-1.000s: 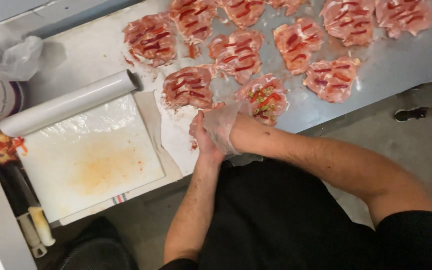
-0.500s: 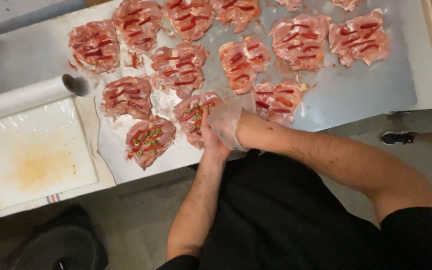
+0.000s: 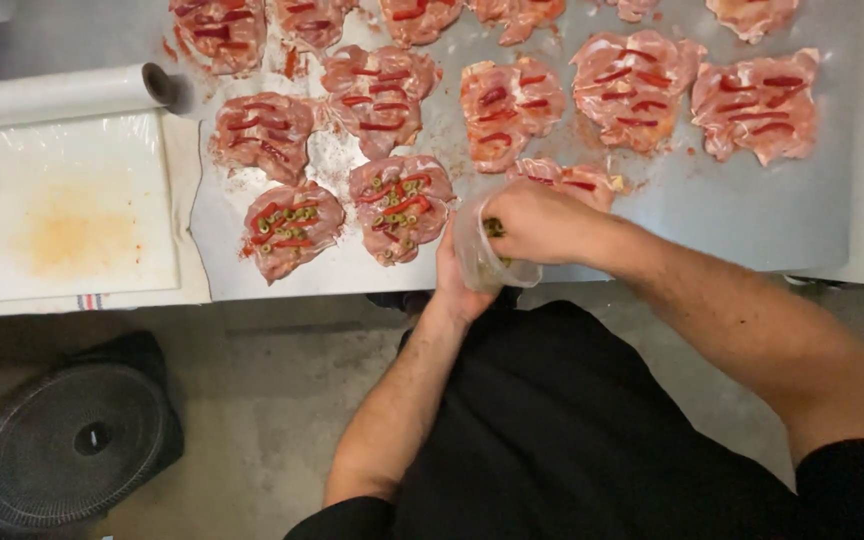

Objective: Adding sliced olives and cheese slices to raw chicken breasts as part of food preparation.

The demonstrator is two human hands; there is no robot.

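Hands now at clear tub (image 3: 487, 255) | left hand (image 3: 455, 280) cups it, right hand (image 3: 537, 222) fingers dipped in, pinching green bits | two near-left cutlets (image 3: 294, 228) already topped, up from one a moment ago

A small clear plastic container (image 3: 487, 258) sits just below the centre of the frame, at the near edge of the metal counter. It is tilted, cupped from beneath, its mouth toward the upper right. Small green olive pieces (image 3: 493, 228) show through its upper wall, dark and clustered near the rim. Its lower wall looks cloudy and pale.
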